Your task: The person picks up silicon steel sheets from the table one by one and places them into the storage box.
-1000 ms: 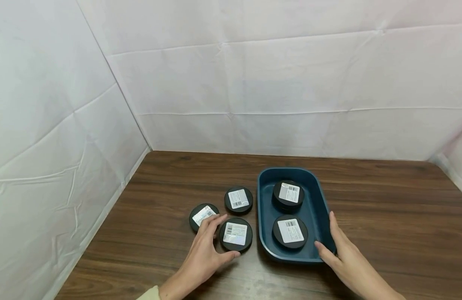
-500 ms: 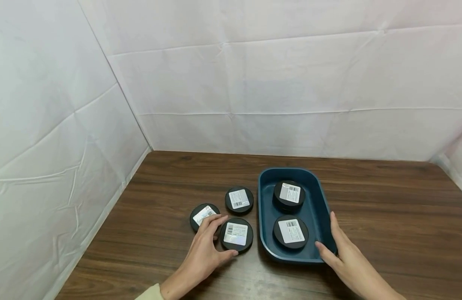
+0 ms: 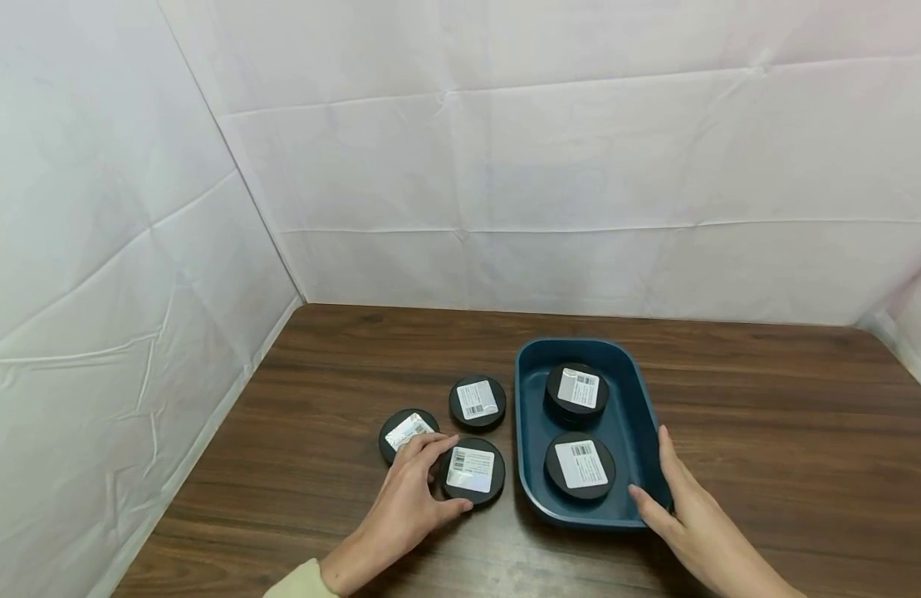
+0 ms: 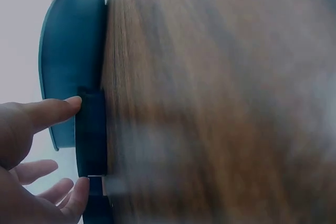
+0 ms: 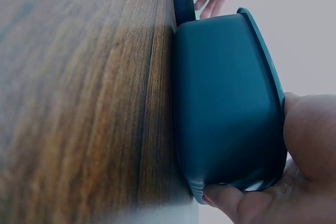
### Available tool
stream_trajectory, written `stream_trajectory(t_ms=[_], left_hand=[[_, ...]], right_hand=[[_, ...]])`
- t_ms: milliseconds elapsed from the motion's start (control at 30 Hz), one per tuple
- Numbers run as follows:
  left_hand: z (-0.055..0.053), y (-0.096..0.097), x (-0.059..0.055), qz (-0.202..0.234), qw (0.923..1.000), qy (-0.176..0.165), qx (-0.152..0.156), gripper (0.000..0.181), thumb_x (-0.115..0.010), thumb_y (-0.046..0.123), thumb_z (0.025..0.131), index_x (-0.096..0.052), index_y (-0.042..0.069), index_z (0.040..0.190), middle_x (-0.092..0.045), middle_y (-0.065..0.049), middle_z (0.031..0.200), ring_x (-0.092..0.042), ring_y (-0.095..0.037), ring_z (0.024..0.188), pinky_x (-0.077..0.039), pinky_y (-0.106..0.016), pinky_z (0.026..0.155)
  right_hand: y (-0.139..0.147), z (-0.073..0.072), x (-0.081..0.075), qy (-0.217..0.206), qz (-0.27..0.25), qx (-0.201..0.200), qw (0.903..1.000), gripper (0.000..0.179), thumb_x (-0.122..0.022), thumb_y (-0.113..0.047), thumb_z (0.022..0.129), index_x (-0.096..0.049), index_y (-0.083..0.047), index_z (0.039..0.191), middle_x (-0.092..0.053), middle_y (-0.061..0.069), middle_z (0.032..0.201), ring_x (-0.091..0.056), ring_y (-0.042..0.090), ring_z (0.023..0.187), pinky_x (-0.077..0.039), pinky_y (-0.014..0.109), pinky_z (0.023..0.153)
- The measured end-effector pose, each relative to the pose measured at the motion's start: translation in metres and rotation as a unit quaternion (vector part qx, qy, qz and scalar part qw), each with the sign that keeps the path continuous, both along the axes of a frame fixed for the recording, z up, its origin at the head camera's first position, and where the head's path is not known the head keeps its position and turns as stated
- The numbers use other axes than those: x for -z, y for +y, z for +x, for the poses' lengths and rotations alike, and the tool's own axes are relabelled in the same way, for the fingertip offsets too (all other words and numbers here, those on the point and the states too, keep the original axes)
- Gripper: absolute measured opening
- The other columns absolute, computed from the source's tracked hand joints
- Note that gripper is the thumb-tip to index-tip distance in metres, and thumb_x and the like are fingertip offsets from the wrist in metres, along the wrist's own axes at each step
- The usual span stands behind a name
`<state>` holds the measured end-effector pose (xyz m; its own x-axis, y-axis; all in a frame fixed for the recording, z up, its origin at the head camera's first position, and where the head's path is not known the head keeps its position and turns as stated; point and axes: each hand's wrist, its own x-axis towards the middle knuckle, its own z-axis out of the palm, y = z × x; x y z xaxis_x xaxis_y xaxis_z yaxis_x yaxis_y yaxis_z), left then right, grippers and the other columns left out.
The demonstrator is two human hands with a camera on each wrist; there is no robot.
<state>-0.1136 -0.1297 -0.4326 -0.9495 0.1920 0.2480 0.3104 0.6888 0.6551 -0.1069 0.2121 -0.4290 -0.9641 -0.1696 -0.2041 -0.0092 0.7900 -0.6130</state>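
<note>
The left hand [image 3: 409,492] arches, thumb [image 3: 456,507] spread from bent fingers [image 3: 428,446]. The right hand [image 3: 688,517] grips, its thumb opposite the fingers.

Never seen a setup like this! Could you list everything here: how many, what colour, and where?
Table: one, brown, across the lower view.
Tray: one, dark blue, on the table.
Loose discs: three, black, left of the tray.
Tray discs: two tops visible, black, inside the tray; the far one looks stacked.
Labels: five visible, white, on disc tops.
Sheeting: count unclear, white, behind and beside the table.
Sleeve: one, pale yellowish, left wrist.
Left hand: one, gripping the nearest loose disc.
Right hand: one, holding the tray's near right corner.
</note>
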Motion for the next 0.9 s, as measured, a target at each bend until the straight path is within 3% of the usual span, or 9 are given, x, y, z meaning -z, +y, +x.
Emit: stream_trajectory(t_ms=[367, 600, 900], left_hand=[[-0.006, -0.001, -0.003, -0.044, 0.9977, -0.002, 0.052, 0.083, -0.095, 0.015, 0.064, -0.059, 0.002, 0.137, -0.060, -0.010, 0.137, -0.056, -0.027, 0.123, -0.051, -0.046, 0.104], [-0.010, -0.005, -0.007, -0.098, 0.9896, -0.013, 0.104, 0.088, -0.094, 0.016, 0.068, -0.051, -0.003, 0.143, -0.057, -0.015, 0.139, -0.054, -0.031, 0.127, -0.049, -0.047, 0.106], [-0.017, 0.000, -0.011, -0.140, 0.9835, -0.037, 0.108, 0.097, -0.094, 0.022, 0.069, -0.044, -0.011, 0.145, -0.056, -0.019, 0.136, -0.051, -0.034, 0.126, -0.048, -0.046, 0.106]], right_hand=[[0.002, 0.002, 0.002, 0.010, -0.010, -0.006, 0.9999, 0.098, -0.049, -0.051, 0.103, 0.019, -0.004, 0.157, -0.005, 0.040, 0.160, -0.020, 0.062, 0.143, -0.032, 0.075, 0.107], [0.002, 0.002, 0.001, 0.011, -0.009, -0.005, 0.9999, 0.098, -0.049, -0.051, 0.103, 0.018, -0.004, 0.157, -0.005, 0.040, 0.160, -0.020, 0.061, 0.143, -0.031, 0.075, 0.108], [0.001, 0.002, 0.000, 0.007, -0.013, -0.004, 0.9999, 0.100, -0.050, -0.051, 0.103, 0.019, -0.004, 0.157, -0.004, 0.040, 0.160, -0.020, 0.061, 0.143, -0.030, 0.075, 0.109]])
